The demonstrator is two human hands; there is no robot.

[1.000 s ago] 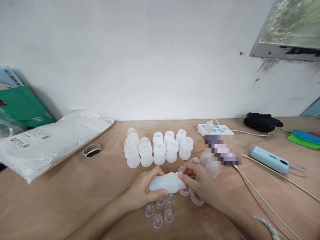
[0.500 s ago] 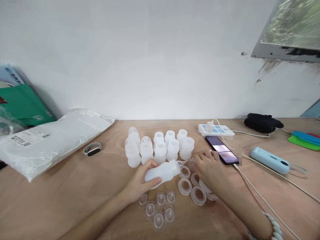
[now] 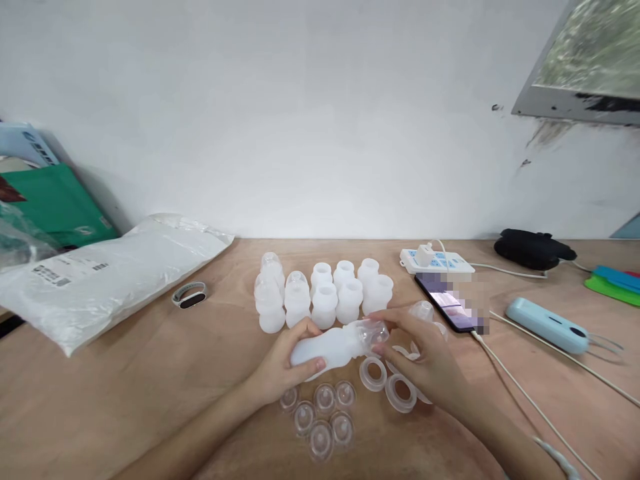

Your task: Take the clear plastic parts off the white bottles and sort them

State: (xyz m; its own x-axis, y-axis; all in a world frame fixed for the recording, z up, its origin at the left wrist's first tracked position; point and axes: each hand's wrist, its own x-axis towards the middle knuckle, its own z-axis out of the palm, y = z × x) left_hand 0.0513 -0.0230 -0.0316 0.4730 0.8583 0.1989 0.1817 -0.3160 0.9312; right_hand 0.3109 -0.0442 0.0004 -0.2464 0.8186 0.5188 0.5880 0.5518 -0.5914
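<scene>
- I work at a bare wooden table [image 3: 150,373] that fills the lower half of the frame, with a plain white wall [image 3: 300,133] behind it.
- Nearest me, bottom centre, lies a cluster of small clear domes [image 3: 320,417]. My wrists should stay lifted so they don't sweep them.
- My left hand [image 3: 285,363] is wrapped round the body of the soft white bottle [image 3: 333,347], thumb on top. The bottle lies on its side just above the table, at centre frame, with its neck pointing right.
- I judge a light grip is best here, since the bottle looks squeezable and a hard clamp would bend the neck.
- My right hand [image 3: 425,360] pinches a clear cap [image 3: 373,331] between thumb and fingertips, right at the bottle's neck. I cannot tell whether it is seated yet.
- The cap should meet the neck squarely and be pressed evenly all round.
- Translucent rings [image 3: 387,383] lie under and just left of my right hand.
- Further back, at centre, the upright bottles [image 3: 325,297] stand close together, so my knuckles should stay low and near me.
- A phone [image 3: 443,300] lies right of them, a wristband [image 3: 190,295] and a plastic bag [image 3: 110,273] at left.
</scene>
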